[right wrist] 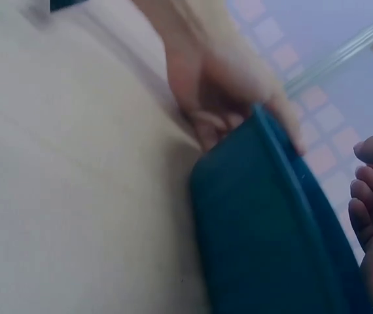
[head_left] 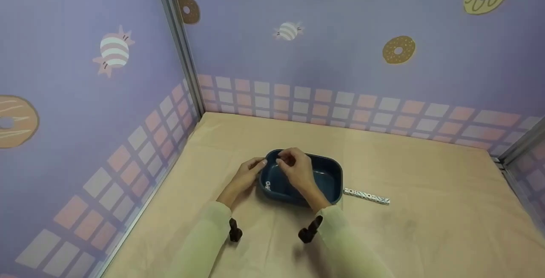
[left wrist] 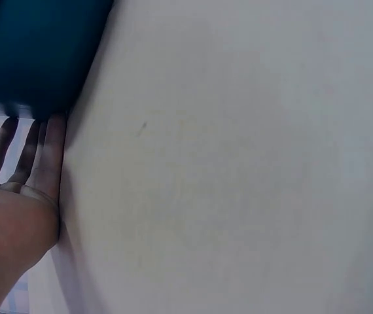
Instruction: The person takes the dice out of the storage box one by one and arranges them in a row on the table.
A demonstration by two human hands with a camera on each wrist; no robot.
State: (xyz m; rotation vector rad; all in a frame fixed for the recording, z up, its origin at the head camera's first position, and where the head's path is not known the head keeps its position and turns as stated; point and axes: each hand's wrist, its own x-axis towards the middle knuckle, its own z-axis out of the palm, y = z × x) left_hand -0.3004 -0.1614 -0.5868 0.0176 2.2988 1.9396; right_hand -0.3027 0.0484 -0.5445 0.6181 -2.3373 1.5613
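A dark blue, rounded rectangular dish sits on the cloth-covered table. My left hand holds its left end, the thumb over the rim and the other fingers against the outer wall; the left wrist view shows those fingers low by the cloth. Over the dish's inside hovers my right hand, its fingers loosely bent and a gap between thumb and forefinger. Nothing shows in its fingers in the right wrist view. A few tiny white pieces lie inside the dish at the left; the right hand hides part of its floor.
To the right of the dish lies a narrow strip of small white patterned pieces. Pale cloth covers the table. Purple walls with sweets printed on them stand at the back and left, joined by a metal post.
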